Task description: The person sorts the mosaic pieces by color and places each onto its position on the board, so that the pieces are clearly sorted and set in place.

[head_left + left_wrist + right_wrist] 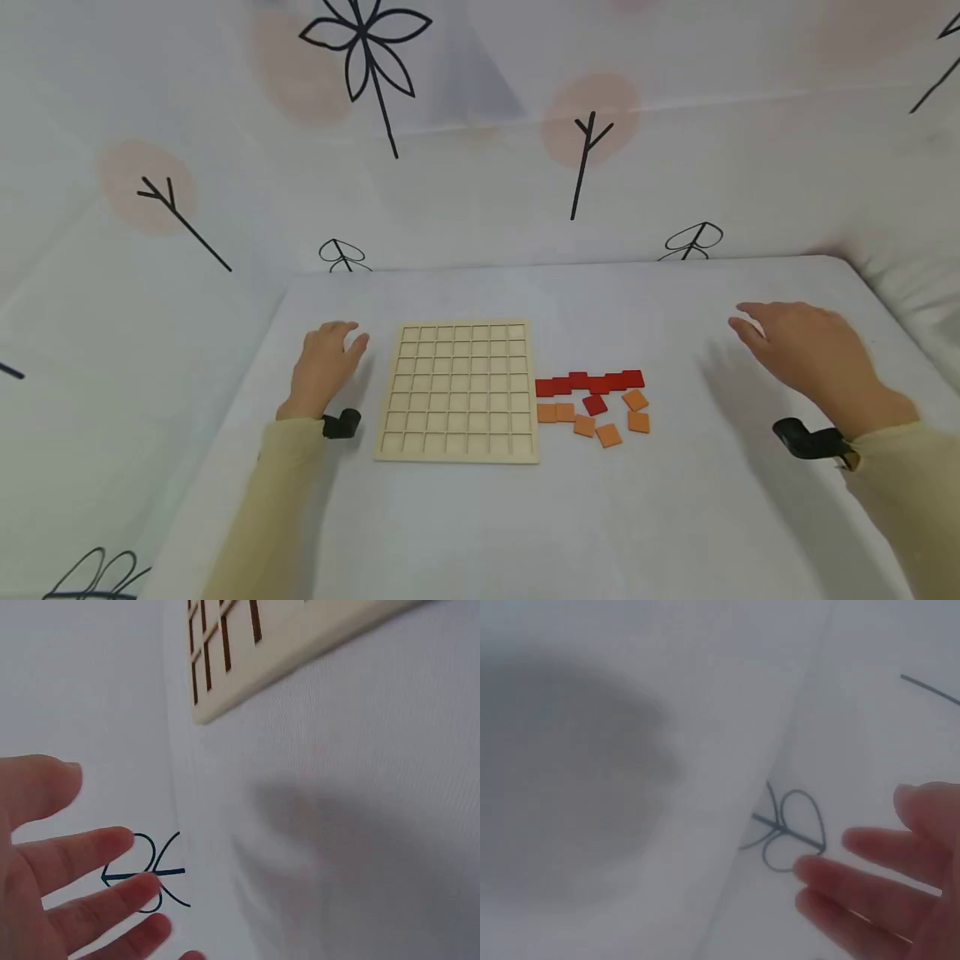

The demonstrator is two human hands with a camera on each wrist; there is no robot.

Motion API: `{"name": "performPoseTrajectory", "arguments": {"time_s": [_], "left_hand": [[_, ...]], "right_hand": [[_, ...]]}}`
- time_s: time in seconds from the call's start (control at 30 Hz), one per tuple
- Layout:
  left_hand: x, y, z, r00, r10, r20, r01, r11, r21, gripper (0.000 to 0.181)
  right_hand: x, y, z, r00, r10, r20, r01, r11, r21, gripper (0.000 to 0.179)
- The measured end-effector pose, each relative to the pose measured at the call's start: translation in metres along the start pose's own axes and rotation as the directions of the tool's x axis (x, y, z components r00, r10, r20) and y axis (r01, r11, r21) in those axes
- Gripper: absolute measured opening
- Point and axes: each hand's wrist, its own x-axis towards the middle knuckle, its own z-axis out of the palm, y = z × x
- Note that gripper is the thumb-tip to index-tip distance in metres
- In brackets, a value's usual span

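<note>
A pale wooden grid board [454,457] with many square cells lies on the white table, its cells bare. To its right is a staggered row of several red square tiles [597,385], with one more red tile [595,405] just below. Several orange square tiles [609,435] lie scattered nearby. My left hand [321,367] hovers left of the board, fingers loosely spread and holding nothing; the left wrist view shows the board's corner [206,712] beyond it. Over the table's right side hangs my right hand [806,346], relaxed, away from the tiles and holding nothing.
A white table [480,533] carries the board and tiles. Behind it hangs a pale cloth [480,192] printed with plants and pink spots. Each wrist bears a dark strapped device, such as the one on the left wrist [342,423].
</note>
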Motion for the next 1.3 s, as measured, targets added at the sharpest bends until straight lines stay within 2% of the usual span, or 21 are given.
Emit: {"name": "performPoseTrajectory", "arguments": {"time_s": [0.1, 0.23, 0.33, 0.43, 0.5, 0.77, 0.87, 0.93, 1.03, 1.17, 1.3], "left_hand": [[-0.012, 0.002, 0.009, 0.995, -0.068, 0.066, 0.075, 0.992, -0.103, 0.054], [-0.027, 0.006, 0.02, 0.974, -0.13, 0.185, 0.167, 0.965, -0.202, 0.052], [-0.036, 0.008, 0.024, 0.954, -0.187, 0.236, 0.246, 0.937, -0.249, 0.051], [-0.041, 0.01, 0.025, 0.942, -0.212, 0.261, 0.283, 0.918, -0.278, 0.05], [-0.043, 0.01, 0.026, 0.937, -0.207, 0.282, 0.293, 0.905, -0.309, 0.049], [-0.041, 0.013, 0.033, 0.931, -0.178, 0.319, 0.316, 0.831, -0.458, 0.051], [-0.04, 0.016, 0.036, 0.93, -0.165, 0.327, 0.31, 0.831, -0.463, 0.053], [-0.039, 0.017, 0.038, 0.931, -0.157, 0.33, 0.301, 0.84, -0.451, 0.054], [-0.041, 0.021, 0.044, 0.931, -0.142, 0.337, 0.293, 0.841, -0.455, 0.056], [-0.045, 0.023, 0.048, 0.932, -0.137, 0.337, 0.297, 0.819, -0.49, 0.058], [-0.045, 0.018, 0.046, 0.939, -0.126, 0.32, 0.278, 0.826, -0.491, 0.06]], "right_hand": [[0.0, -0.003, 0.005, 0.998, 0.001, 0.055, -0.003, 0.999, 0.049, 0.051], [0.001, -0.009, 0.017, 0.995, -0.008, 0.101, -0.007, 0.989, 0.149, 0.051], [0.002, -0.018, 0.029, 0.991, -0.028, 0.134, -0.011, 0.959, 0.282, 0.052], [0.004, -0.032, 0.04, 0.984, -0.039, 0.173, -0.033, 0.916, 0.399, 0.053], [0.005, -0.041, 0.047, 0.982, -0.044, 0.186, -0.043, 0.896, 0.441, 0.052], [0.013, -0.06, 0.067, 0.973, -0.059, 0.225, -0.065, 0.858, 0.51, 0.052], [0.018, -0.067, 0.072, 0.97, -0.057, 0.235, -0.079, 0.842, 0.533, 0.055], [0.021, -0.07, 0.075, 0.965, -0.058, 0.254, -0.093, 0.836, 0.542, 0.055], [0.022, -0.071, 0.077, 0.957, -0.047, 0.287, -0.116, 0.844, 0.524, 0.049], [0.02, -0.07, 0.079, 0.954, -0.047, 0.295, -0.113, 0.857, 0.502, 0.043], [0.022, -0.072, 0.079, 0.952, -0.043, 0.303, -0.115, 0.868, 0.484, 0.041]]}}
